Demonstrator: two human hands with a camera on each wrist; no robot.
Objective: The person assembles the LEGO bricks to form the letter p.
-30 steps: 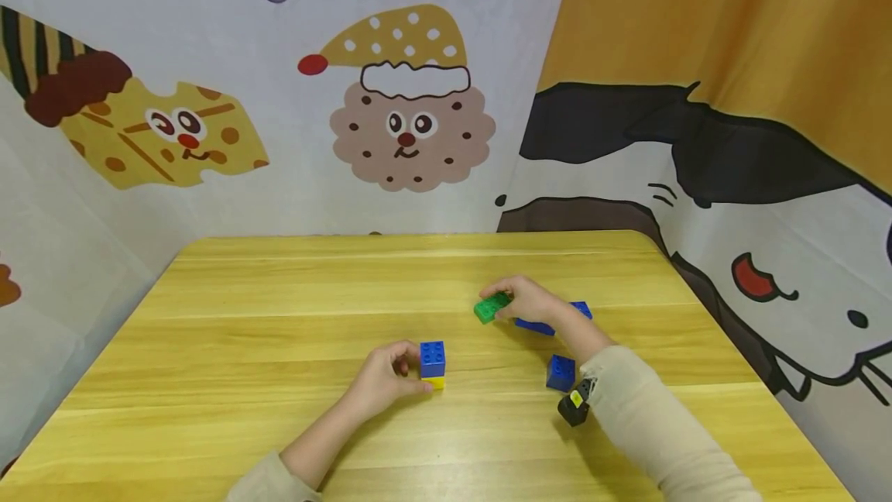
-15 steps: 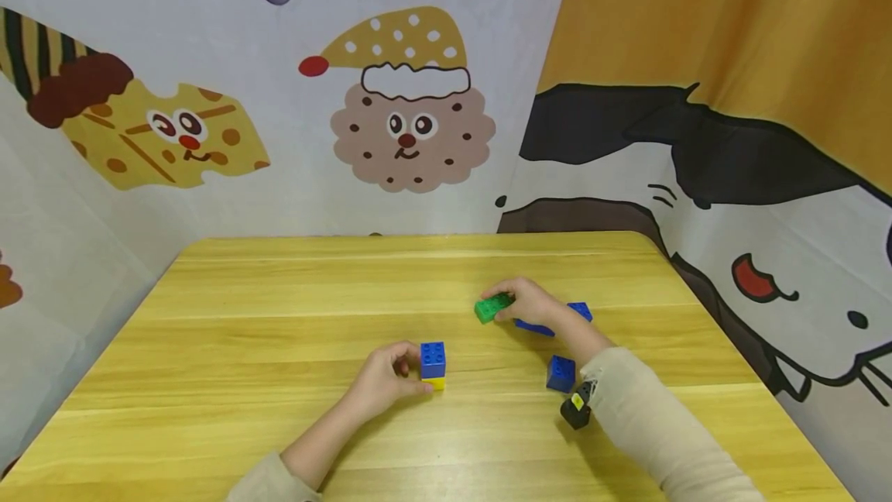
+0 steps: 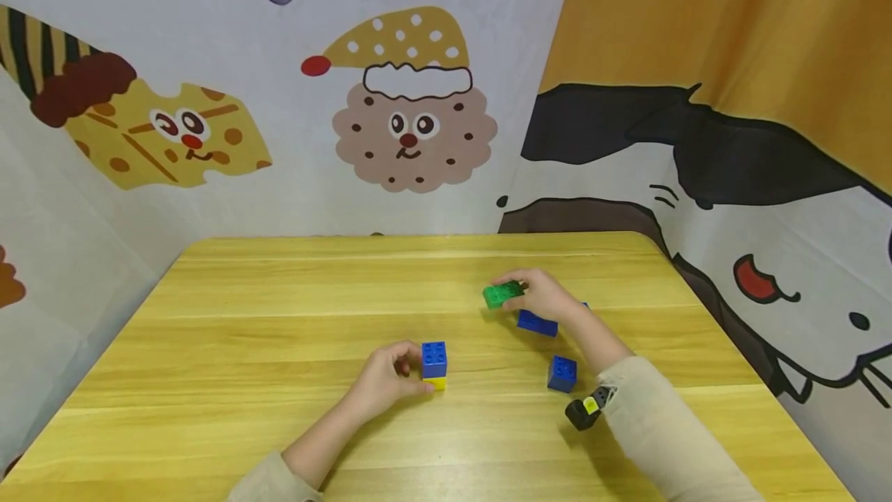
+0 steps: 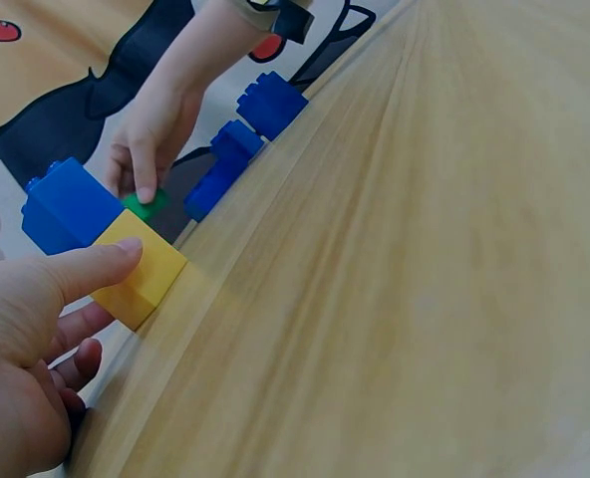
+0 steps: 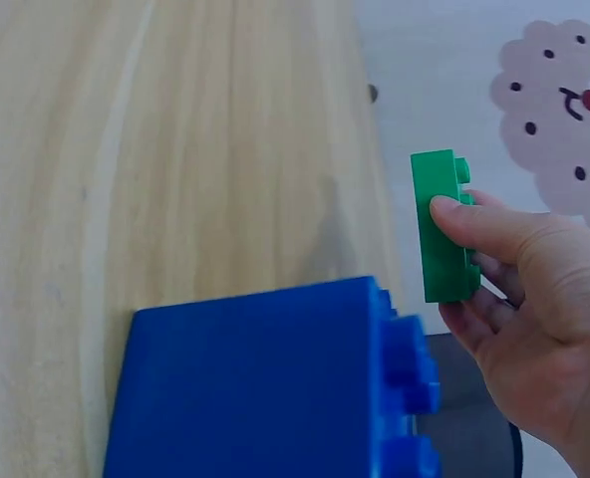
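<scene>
Left hand (image 3: 390,374): thumb on the near face of the smooth yellow plastic brick (image 3: 435,383), fingers curled behind it; the grip is narrow. The yellow brick stands on the light wood-grain table (image 3: 209,378). The square blue plastic brick with four studs on its top (image 3: 434,359) is stacked directly on the yellow brick.

Right hand (image 3: 543,297): holds the bright green studded plastic brick (image 3: 500,295) between thumb and fingers. The green brick is raised clear of the table, beyond and to the right of the stack, with its shadow below.

Under the right forearm lies the long, low blue plastic brick (image 3: 537,323). A further blue part shows behind the wrist; whether it belongs to the same brick cannot be determined, since the arm covers the joint. The separate cube-shaped blue plastic brick (image 3: 561,374) sits nearer the person, just beside the black wrist-worn device (image 3: 587,409) at the beige right sleeve (image 3: 676,432). A pale cloth backdrop (image 3: 300,200) with printed cartoon figures stands behind the table.
</scene>
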